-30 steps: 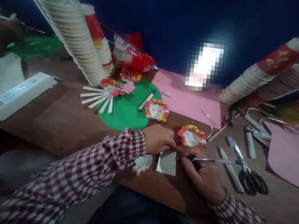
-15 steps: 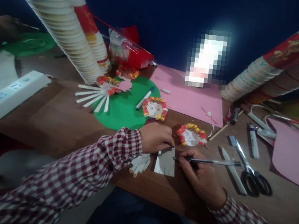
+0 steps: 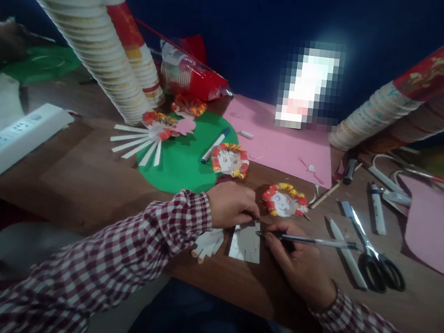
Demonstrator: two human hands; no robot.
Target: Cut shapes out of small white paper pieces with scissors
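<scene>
Brown worktop (image 3: pixel 74 157) lies under your hands: your right hand (image 3: pixel 294 257) has its grip closed on a slim pen (image 3: pixel 325 242), tip at the small card (image 3: pixel 245 246) flat before you, and your left hand (image 3: pixel 233 205) meets the card's far edge, whether pinching or only pressing cannot be told. That card looks light, thin and easily slid or creased, so it seems best held down by an edge. Left of it lies a paper cut-out (image 3: pixel 208 243); scissors (image 3: pixel 380 273) lie right of your right hand.
</scene>
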